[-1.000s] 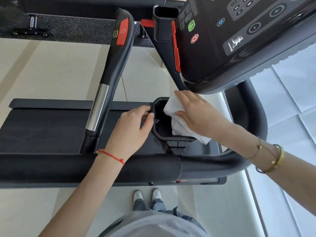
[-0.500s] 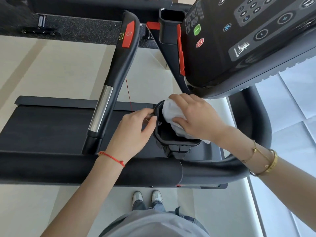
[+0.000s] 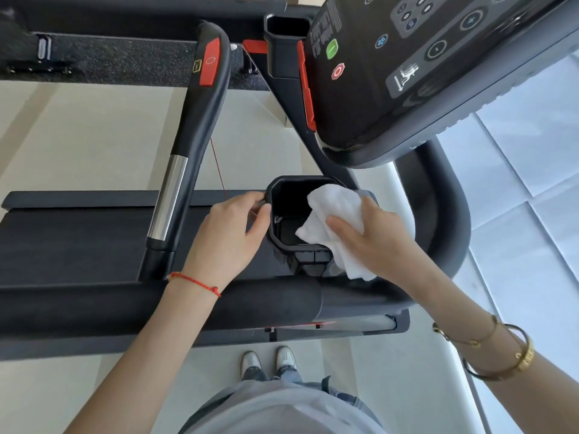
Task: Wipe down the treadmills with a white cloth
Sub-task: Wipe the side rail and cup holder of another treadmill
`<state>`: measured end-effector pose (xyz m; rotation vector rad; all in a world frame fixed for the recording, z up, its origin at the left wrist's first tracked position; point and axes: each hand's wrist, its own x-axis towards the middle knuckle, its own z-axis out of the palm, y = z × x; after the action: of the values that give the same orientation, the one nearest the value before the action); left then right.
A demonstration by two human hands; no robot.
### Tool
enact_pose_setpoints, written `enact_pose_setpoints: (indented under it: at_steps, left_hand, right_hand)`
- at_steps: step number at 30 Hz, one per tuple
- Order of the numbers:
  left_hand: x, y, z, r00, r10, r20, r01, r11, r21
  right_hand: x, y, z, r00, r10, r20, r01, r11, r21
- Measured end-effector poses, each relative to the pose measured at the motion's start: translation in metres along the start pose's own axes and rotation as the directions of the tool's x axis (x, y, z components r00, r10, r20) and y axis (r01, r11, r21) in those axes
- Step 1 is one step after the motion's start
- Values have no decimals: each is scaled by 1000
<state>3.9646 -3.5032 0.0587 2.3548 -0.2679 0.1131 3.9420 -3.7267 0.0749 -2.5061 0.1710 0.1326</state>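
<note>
Bright, even daylight, strongest on the pale floor [image 3: 532,170] right of the hands; soft glare on the console [image 3: 423,89] above them; wide-angle bending at the edges; focus mostly sharp, shadows faint

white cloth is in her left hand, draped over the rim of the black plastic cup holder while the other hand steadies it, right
Not quite: the head view shows the white cloth held in the right hand, not the left. It is draped over the rim of the black plastic cup holder, and the left hand steadies the holder's other side.
</note>
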Motion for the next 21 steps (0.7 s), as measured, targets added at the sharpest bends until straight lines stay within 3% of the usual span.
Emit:
enact_pose_setpoints:
  at_steps: [3, 7, 10, 16, 21]
  left_hand:
    - [-4, 4, -6, 1000, 15, -3, -14, 998, 54]
    - [-15, 9, -21, 998, 30, -51, -27, 997, 71]
    - [-30, 11, -35, 991, 24, -131, -13, 996, 84]
    - [-79, 7, -63, 950, -21, -313, 71, 986, 149]
    - [-132, -2, -88, 887, -87, -454, 188, 965, 183]
  right_hand:
    - [-14, -1, -8, 993, -98, -72, 97, 995, -7]
    - [-27, -8, -18, 919, -371, -131, 353, 925, -142]
    - [-21, -20, -26, 863, -504, -40, 491, 855, -167]
    - [-10, -46, -21, 778, -625, 69, 617, 737, -276]
    - [-11, -82, -5, 648, -743, 167, 757, 604, -250]
